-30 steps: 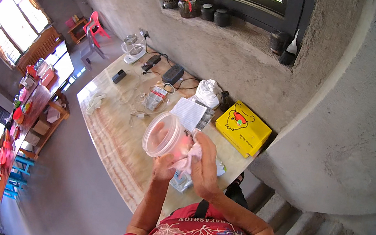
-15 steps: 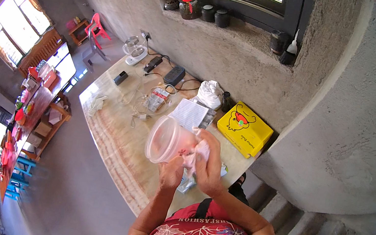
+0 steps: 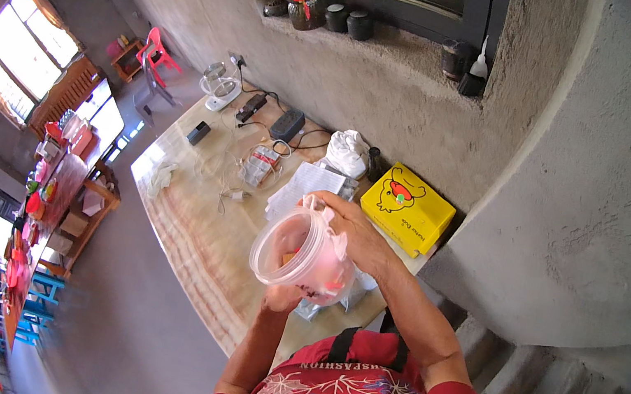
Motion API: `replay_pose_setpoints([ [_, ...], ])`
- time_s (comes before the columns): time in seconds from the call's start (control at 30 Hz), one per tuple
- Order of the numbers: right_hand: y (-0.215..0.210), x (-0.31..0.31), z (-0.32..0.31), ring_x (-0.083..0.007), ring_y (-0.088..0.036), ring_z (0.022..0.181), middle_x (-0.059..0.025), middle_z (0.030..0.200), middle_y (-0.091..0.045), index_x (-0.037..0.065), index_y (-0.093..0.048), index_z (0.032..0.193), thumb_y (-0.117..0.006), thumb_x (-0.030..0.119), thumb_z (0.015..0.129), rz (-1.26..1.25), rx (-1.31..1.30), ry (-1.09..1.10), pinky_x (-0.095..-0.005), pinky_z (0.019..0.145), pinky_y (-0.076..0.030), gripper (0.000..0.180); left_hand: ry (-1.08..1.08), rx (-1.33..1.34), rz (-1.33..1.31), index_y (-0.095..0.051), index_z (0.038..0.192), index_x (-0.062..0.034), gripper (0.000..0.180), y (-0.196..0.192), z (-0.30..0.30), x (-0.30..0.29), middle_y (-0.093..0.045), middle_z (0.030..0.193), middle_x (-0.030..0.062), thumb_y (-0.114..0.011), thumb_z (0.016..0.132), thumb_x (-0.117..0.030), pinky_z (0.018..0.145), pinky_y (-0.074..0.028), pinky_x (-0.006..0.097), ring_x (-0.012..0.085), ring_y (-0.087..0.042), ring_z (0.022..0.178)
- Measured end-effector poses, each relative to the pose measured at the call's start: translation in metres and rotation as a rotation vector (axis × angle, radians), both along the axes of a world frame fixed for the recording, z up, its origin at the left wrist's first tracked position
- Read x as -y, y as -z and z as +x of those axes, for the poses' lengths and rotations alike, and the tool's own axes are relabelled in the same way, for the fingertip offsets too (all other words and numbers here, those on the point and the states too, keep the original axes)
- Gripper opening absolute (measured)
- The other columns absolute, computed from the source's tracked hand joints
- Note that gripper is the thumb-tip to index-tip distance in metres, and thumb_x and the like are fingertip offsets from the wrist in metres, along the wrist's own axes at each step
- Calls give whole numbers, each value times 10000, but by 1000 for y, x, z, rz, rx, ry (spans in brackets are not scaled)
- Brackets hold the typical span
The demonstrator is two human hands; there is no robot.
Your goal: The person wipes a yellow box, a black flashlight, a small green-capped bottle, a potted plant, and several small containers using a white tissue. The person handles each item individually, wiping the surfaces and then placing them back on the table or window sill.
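Observation:
In front of me is a translucent round plastic tub (image 3: 270,254), tipped so its open mouth faces left. My left hand (image 3: 283,298) is closed on it from underneath, most of the fingers hidden behind its wall. On the far side of the rim, my right hand (image 3: 346,224) is closed on a soft pale pink cloth (image 3: 336,244). The cloth lies over the rim and against the tub's outer side. Dark marks show low on the wall. A small orange patch is visible through the tub, but I cannot make out what it is.
A stone-patterned table (image 3: 196,240) lies below the tub. On it are a yellow box (image 3: 407,211), a written sheet (image 3: 302,188), a white cloth bundle (image 3: 347,153), a black adapter (image 3: 288,124) with cables and clear plastic packaging (image 3: 318,308). Steps (image 3: 541,393) descend at the right.
My right hand has moved from the tub's right side up to its far rim, taking the pink cloth along. The tub has turned, and my left hand has shifted beneath it.

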State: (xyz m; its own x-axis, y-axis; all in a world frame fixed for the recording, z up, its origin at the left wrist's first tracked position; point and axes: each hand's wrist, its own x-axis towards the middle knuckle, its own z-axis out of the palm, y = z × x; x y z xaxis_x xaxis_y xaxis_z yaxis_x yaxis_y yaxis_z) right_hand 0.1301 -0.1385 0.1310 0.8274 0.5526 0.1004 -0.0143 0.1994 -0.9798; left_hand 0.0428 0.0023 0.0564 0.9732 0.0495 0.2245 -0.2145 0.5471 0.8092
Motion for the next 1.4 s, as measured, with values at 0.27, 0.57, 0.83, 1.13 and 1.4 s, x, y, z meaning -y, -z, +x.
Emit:
replay_pose_setpoints([
  [0.27, 24, -22, -37, -207, -448, 1116, -157, 1242, -457, -39, -326, 1320, -353, 294, 960, 139, -40, 297, -297, 956, -345, 491, -175, 76, -67, -299, 1332, 43, 865, -21, 24, 1, -444, 1302, 159, -653, 734, -472, 1020, -368, 400, 264, -448, 1204],
  [0.57, 39, -43, -73, -193, -456, 1110, -113, 1216, -476, -8, -358, 1306, -424, 192, 953, 115, -22, 370, -314, 957, -355, 411, -188, -21, -206, -486, 1181, -15, 584, -21, 29, 2, -582, 1072, 93, -578, 825, -469, 824, -508, 337, 186, -583, 948],
  [0.83, 27, 4, -74, -234, -541, 962, -181, 1045, -533, -18, -487, 1171, -480, 90, 883, 32, -39, 119, -307, 806, -420, 308, -277, -105, -250, -494, 1172, -19, 558, -31, 29, -9, -589, 1057, 109, -574, 828, -451, 770, -516, 336, 209, -596, 902],
  [1.13, 22, -24, -53, -336, -440, 1148, -218, 1183, -469, -8, -355, 1293, -443, 84, 888, -180, 519, 546, -364, 973, -334, 424, -194, -89, -230, -430, 1255, -19, 648, 14, 32, -6, -526, 1201, 152, -509, 839, -510, 937, -439, 425, 304, -521, 1105],
  [1.4, 62, 22, -71, -121, -553, 944, -64, 1067, -568, 36, -422, 1271, -499, 102, 890, 25, -29, -9, -255, 786, -470, 394, -311, -109, -357, -461, 1206, -8, 570, -10, 37, -15, -560, 1127, 141, -550, 836, -432, 904, -451, 446, 293, -556, 1035],
])
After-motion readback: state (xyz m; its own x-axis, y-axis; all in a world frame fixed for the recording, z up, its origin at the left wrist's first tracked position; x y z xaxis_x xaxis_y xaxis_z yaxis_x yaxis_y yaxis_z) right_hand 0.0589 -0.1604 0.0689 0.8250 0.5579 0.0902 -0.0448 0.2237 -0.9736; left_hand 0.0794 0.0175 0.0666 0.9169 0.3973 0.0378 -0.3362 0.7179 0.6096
